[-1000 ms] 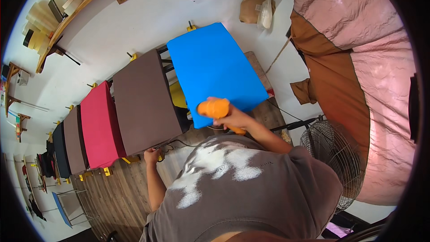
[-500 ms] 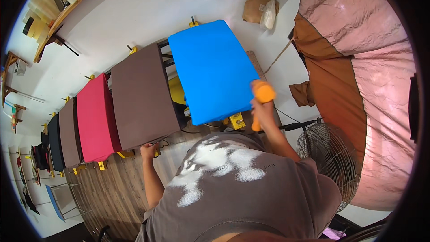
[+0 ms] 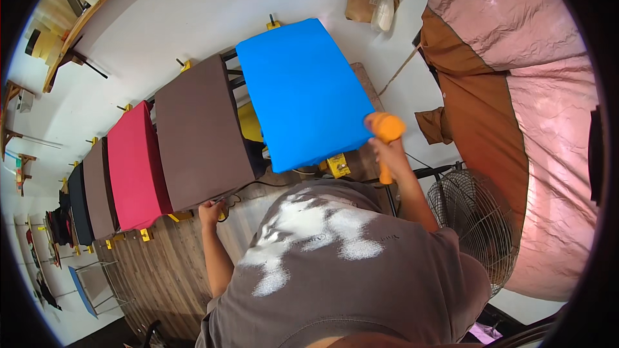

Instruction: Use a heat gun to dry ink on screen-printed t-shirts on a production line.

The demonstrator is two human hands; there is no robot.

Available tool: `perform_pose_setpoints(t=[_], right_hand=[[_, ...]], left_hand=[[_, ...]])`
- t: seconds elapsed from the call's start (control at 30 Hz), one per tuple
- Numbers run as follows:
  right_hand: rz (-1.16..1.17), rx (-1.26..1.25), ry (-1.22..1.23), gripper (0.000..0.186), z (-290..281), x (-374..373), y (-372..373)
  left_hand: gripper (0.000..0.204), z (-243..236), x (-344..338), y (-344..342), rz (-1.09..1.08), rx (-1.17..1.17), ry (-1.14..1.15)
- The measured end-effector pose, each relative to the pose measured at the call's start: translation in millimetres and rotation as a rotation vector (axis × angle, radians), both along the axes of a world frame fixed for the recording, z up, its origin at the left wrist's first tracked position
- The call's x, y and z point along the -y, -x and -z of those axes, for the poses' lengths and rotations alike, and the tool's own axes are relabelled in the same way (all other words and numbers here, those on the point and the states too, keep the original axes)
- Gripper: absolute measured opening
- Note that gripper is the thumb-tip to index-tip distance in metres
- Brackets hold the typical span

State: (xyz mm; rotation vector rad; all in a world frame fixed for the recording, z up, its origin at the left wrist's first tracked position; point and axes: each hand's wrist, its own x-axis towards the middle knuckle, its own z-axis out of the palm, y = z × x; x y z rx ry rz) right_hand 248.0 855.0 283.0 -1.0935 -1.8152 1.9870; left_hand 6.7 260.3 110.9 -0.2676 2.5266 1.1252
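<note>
My right hand point(image 3: 392, 156) grips an orange hand tool point(image 3: 389, 129) with a round head and a straight handle. Its exact kind is not clear. The head is raised beside the lower right corner of a bright blue fabric-covered board point(image 3: 303, 93). My left hand point(image 3: 209, 211) is at the near edge of a brown fabric-covered board point(image 3: 198, 132), fingers closed at its hem. Whatever those fingers hold is hidden. Left of the brown board is a red fabric-covered board point(image 3: 135, 167).
Another brown board point(image 3: 98, 187) and a black one point(image 3: 78, 206) continue the row leftward. Yellow brackets point(image 3: 337, 165) show at the boards' ends. A wire-cage fan point(image 3: 474, 229) stands close to my right arm. Pink and brown sheeting point(image 3: 548, 135) hangs at right. Wooden shelves point(image 3: 97, 6) line the wall.
The orange tool and my right hand have shifted slightly right relative to the blue board. My left hand stays at the brown board's near edge. The whole view has shifted slightly.
</note>
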Motion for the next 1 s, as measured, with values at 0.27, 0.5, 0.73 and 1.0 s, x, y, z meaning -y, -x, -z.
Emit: perform_pose_setpoints(t=[0.27, 0.5, 0.73, 1.0], right_hand=[[-0.007, 0.104, -0.136, 0.070, -7.7, 17.8, -2.3], [-0.770, -0.239, -0.144, 0.085, -34.8, 96.9, 22.7], [0.068, 0.033, -0.040, 0.053, -9.1, 19.1, -19.1], [0.494, -0.082, -0.142, 0.056, -29.4, 61.2, -5.5]], left_hand=[[0.028, -22.1, -16.4, -9.3, -0.034, -0.001, 0.009], [0.033, -23.1, -15.6, -10.0, -0.036, -0.011, -0.031], [0.033, -32.1, -20.4, -13.2, 0.015, -0.026, -0.017], [0.032, -19.5, -7.0, -16.7, 0.151, -0.103, -0.006]])
